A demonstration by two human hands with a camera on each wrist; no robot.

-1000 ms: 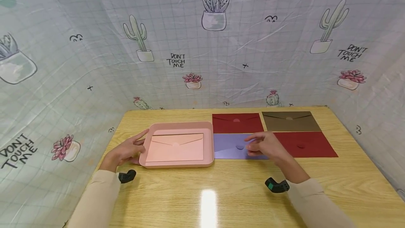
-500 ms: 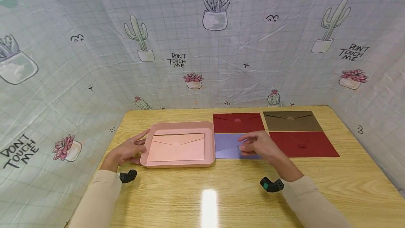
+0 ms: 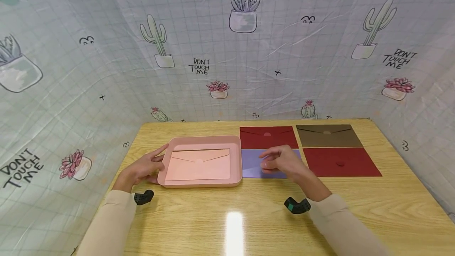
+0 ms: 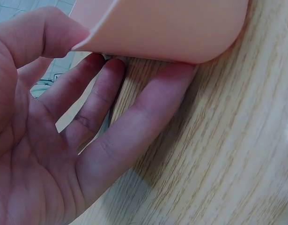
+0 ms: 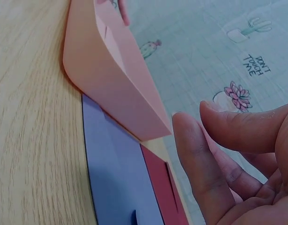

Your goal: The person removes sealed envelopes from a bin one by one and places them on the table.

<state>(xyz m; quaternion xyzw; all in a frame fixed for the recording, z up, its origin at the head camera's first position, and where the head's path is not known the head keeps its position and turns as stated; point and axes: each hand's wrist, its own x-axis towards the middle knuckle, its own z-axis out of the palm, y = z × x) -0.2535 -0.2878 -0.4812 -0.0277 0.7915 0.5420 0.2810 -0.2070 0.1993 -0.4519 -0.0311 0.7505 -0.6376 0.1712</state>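
From where I stood, the person's left hand point(image 3: 143, 168) had hold of the left end of the pink tray point(image 3: 199, 185), the thumb bent in at the rim and the other fingers parted and reaching to its lower edge. Inside the tray lay a pale pink envelope point(image 3: 199, 169), flap side up. The right hand point(image 3: 282, 162) hung over the lavender envelope point(image 3: 251, 164), just beside the tray's right end; its fingers were loosely bent, thumb and forefinger near each other with a narrow gap, and they held nothing. Behind the lavender one lay a dark red envelope point(image 3: 268, 140), with a brown envelope point(image 3: 325, 138) to its right and a second red envelope point(image 3: 343, 163) in front of that, all flat on the wooden table point(image 3: 195, 220). A sheet point(image 3: 181, 98) printed with potted cacti rose behind.
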